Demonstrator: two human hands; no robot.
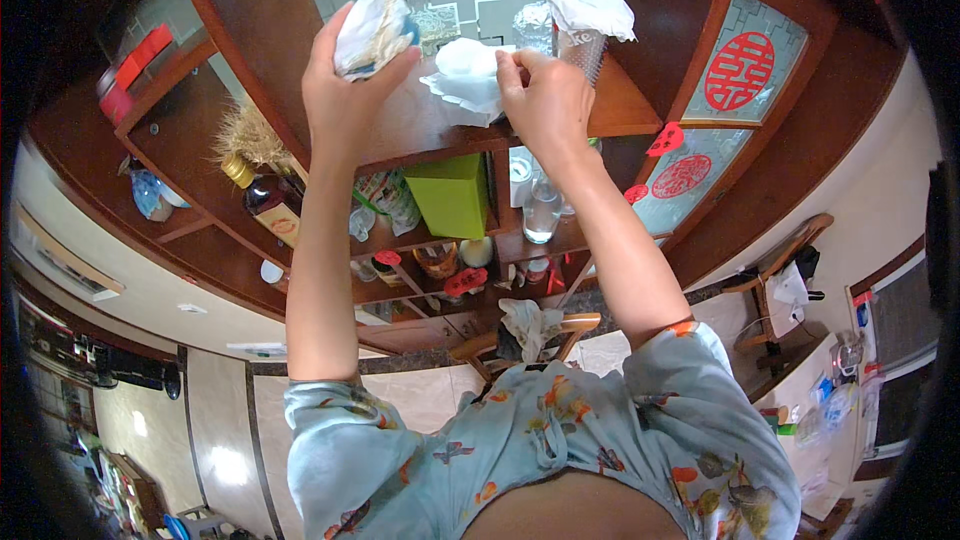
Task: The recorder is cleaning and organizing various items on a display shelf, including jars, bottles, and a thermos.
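My left hand [345, 82] is raised over a wooden shelf [397, 131] and grips a bundle wrapped in white cloth or paper [369, 34]. It has yellowish stains, and a bit of blue shows at its side. With thumb and fingertips, my right hand [546, 90] pinches the edge of a white tissue or cloth [471, 75] draped over something on the same shelf; what lies under it is hidden. Just behind that hand stands a textured glass [583, 51] with lettering, its mouth covered by another white cloth or tissue [589, 9]. A clear glass vessel [531, 26] is beside it.
Lower compartments hold a green box [450, 195], a clear glass [541, 210], and a dark bottle with a gold cap [259, 195]. Dried wheat ears [247, 135] stand at left. Cabinet doors with red paper cutouts [741, 71] are at right. A wooden chair [577, 322] stands below me.
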